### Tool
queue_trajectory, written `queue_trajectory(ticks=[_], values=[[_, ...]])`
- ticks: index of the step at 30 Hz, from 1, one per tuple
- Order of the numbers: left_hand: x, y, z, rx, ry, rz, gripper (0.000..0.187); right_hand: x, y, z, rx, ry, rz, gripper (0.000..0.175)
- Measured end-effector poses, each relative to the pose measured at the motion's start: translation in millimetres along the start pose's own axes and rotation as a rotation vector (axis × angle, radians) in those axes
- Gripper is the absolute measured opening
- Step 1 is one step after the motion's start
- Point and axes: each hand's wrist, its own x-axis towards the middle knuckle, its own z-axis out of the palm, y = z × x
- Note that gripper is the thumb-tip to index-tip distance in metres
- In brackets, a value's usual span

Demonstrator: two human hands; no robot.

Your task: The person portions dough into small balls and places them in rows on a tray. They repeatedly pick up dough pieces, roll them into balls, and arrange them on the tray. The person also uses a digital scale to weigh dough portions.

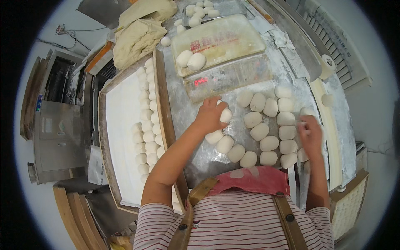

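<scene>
My left hand is curled over dough balls on the floured metal worktop. Near my right hand, blurred and with bent fingers, a dough piece lies just beyond the fingertips; whether the hand holds anything cannot be told. Between the hands, rounded dough pieces lie in rows and a loose cluster. A curved line of dough balls runs nearer my body. To the left, a wooden-framed tray with a white cloth holds rows of dough balls.
Beyond my left hand stands a digital scale with two dough balls on its lidded plate. Farther off are a large dough mass and a clear tray of dough balls. A pale conveyor belt runs along the right.
</scene>
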Motion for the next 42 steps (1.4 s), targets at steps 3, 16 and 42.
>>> queue_trajectory(ticks=[3, 16, 42], values=[[1, -8, -10, -0.067, -0.054, 0.040, 0.057, -33, 72, -63, -0.166, 0.207, 0.167, 0.027], [106, -136, -228, -0.032, 0.730, -0.105, 0.055, -108, 125, -133, -0.517, 0.149, 0.644, 0.068], [155, -154, -215, -0.309, 0.645, -0.238, 0.066, 33, 104, -85, -0.514, 0.006, 0.275, 0.069]])
